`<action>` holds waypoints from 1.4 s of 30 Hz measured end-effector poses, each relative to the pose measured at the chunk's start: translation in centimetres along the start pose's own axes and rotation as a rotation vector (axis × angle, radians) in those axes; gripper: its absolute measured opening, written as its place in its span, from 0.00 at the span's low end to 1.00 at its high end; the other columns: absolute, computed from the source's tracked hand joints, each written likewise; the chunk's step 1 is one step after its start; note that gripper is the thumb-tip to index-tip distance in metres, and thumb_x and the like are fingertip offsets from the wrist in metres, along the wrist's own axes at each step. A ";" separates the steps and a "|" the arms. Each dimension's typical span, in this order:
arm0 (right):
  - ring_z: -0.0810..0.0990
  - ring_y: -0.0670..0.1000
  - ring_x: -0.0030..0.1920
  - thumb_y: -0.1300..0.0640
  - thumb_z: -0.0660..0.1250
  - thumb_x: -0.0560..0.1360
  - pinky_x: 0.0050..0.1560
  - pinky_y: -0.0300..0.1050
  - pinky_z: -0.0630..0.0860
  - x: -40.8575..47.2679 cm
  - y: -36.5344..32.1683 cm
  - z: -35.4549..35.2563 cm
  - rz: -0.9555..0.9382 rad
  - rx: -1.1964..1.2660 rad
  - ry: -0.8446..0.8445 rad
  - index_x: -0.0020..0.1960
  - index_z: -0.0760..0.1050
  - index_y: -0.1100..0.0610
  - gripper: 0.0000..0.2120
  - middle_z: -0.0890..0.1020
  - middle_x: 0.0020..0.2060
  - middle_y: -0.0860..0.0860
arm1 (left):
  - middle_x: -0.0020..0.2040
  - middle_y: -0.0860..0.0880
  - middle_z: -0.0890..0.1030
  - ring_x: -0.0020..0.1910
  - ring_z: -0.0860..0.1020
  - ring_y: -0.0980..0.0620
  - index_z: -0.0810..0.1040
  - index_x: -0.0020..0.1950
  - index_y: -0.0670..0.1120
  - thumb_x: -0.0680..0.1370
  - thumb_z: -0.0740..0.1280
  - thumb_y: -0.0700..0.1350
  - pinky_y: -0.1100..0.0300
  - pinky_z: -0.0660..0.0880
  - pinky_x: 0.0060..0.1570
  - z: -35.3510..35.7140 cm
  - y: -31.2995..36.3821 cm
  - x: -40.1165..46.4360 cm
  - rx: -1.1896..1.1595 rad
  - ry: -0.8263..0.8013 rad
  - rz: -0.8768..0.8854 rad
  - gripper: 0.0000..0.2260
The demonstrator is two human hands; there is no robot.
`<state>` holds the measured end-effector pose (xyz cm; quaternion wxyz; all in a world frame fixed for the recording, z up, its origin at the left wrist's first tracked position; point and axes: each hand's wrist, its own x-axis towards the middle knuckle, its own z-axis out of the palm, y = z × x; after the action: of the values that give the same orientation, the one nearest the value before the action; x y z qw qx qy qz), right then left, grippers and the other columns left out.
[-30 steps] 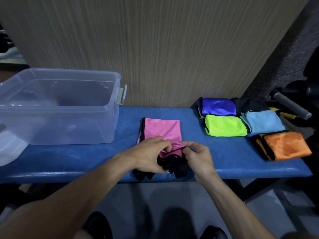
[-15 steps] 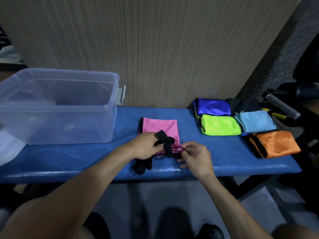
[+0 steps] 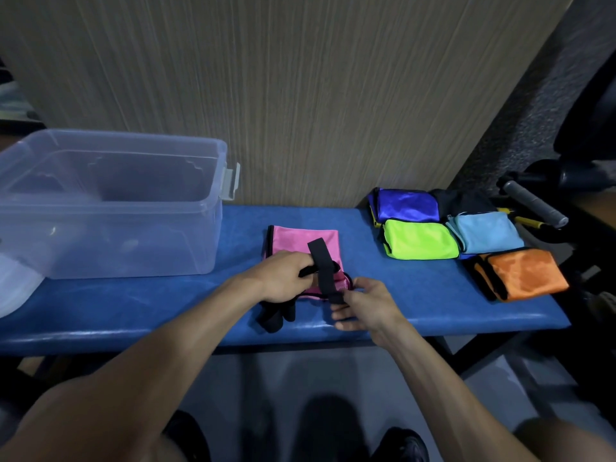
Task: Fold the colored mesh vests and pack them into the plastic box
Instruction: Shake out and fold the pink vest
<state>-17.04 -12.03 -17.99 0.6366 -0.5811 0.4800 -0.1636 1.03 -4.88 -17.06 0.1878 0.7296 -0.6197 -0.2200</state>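
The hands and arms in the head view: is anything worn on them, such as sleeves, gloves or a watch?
Nothing is worn. The left hand and the right hand are bare, without gloves, rings or a watch. Both forearms are bare up to the picture's lower edge; no sleeve shows.

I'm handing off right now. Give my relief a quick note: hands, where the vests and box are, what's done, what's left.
Left hand grips the pink vest and its black strap on the bench. Right hand pinches the strap's lower end.
Box sits at the bench's left end, with no vests visible inside.
Done: purple, green, light blue and orange vests lie folded at right; a dark one behind them.
Left: finish the pink vest, then pack all.
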 end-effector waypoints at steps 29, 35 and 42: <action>0.77 0.46 0.53 0.47 0.69 0.75 0.55 0.37 0.72 -3.8 5.2 -1.0 -0.751 -0.559 -0.076 0.51 0.82 0.50 0.09 0.77 0.49 0.44 | 0.51 0.47 0.75 0.53 0.76 0.45 0.82 0.56 0.46 0.80 0.68 0.50 0.48 0.73 0.58 1.7 1.0 -1.0 0.165 0.010 0.098 0.10; 0.71 0.48 0.56 0.49 0.73 0.75 0.58 0.39 0.68 -3.5 6.1 -0.8 -1.029 -0.654 0.278 0.45 0.81 0.53 0.07 0.74 0.55 0.45 | 0.54 0.48 0.72 0.55 0.72 0.44 0.81 0.56 0.45 0.82 0.66 0.49 0.49 0.71 0.59 2.4 1.5 -1.4 0.301 -0.002 0.117 0.10; 0.68 0.47 0.75 0.41 0.69 0.75 0.69 0.58 0.67 -0.8 2.5 -2.7 -1.010 -0.709 0.004 0.44 0.83 0.47 0.11 0.74 0.71 0.42 | 0.61 0.46 0.69 0.57 0.68 0.44 0.81 0.58 0.43 0.83 0.62 0.56 0.46 0.71 0.60 2.8 1.7 -2.1 0.468 -0.087 0.111 0.17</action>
<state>-20.51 -12.31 -19.50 0.2477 -0.9125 0.1719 -0.2765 -2.18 -3.13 -18.28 -0.0012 0.7080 -0.7003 -0.0910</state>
